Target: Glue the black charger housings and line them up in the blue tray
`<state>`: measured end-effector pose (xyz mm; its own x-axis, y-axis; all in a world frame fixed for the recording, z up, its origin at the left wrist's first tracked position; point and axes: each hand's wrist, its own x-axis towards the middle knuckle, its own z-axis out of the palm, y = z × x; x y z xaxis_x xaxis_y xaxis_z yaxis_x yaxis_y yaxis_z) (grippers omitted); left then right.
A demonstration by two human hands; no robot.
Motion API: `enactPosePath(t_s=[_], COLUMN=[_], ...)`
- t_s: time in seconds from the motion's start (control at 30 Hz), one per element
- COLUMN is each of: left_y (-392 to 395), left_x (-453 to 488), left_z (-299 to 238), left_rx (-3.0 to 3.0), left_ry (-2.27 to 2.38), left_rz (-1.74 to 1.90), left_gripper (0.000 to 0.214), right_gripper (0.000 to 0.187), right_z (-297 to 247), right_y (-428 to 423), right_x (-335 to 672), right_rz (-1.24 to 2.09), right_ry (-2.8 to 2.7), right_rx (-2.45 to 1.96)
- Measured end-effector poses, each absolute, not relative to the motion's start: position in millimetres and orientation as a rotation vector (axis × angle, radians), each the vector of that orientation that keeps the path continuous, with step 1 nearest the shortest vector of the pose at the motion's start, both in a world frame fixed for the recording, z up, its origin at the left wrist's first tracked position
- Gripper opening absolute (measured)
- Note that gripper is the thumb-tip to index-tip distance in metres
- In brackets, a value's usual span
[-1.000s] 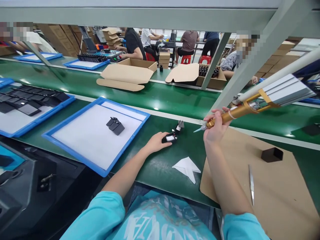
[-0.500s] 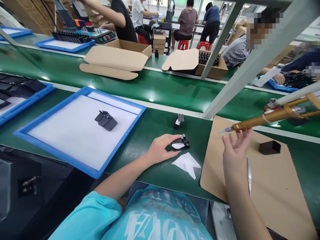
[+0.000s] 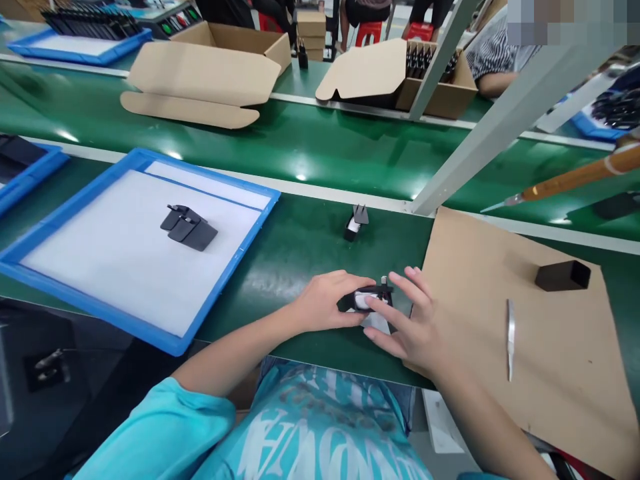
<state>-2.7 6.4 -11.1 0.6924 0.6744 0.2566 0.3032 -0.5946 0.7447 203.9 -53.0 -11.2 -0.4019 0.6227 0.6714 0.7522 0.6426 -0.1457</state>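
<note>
My left hand is closed around a black plug adapter, thumb and fingers on opposite sides, with a white piece showing in its top. My right hand reaches over from the right with its fingers apart. One right fingertip rests at the white piece; whether it presses on it I cannot tell. Beneath both hands lies a folded white paper, partly covered. A second black adapter with prongs stands behind them on the green bench.
At left, a blue-rimmed tray holds black adapter parts. On the right, a cardboard sheet carries tweezers and a black sleeve. An orange-bodied dispenser hangs above it. A slanted metal post rises behind.
My right hand has left the dispenser and come down to the adapter in my left hand. The view has tilted downward.
</note>
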Motion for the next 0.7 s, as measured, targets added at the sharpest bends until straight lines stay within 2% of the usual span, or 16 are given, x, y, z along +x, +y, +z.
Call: enactPosePath(t_s=[0.33,0.7], left_y=[3.5,3.4], left_x=[-0.5,-3.3], left_z=[-7.9,-12.7], left_rx=[2.186,2.215], left_ry=[0.637,0.534], left_rz=[0.615,0.599], left_gripper=[0.040,0.040], right_gripper=[0.043,0.025], right_z=[-13.2,-12.0], right_y=[-49.9,-47.1], right_x=[205.1,213.9], right_rz=[-0.089,0.043], right_ry=[-2.227,-2.259], right_rx=[-0.955,-0.739])
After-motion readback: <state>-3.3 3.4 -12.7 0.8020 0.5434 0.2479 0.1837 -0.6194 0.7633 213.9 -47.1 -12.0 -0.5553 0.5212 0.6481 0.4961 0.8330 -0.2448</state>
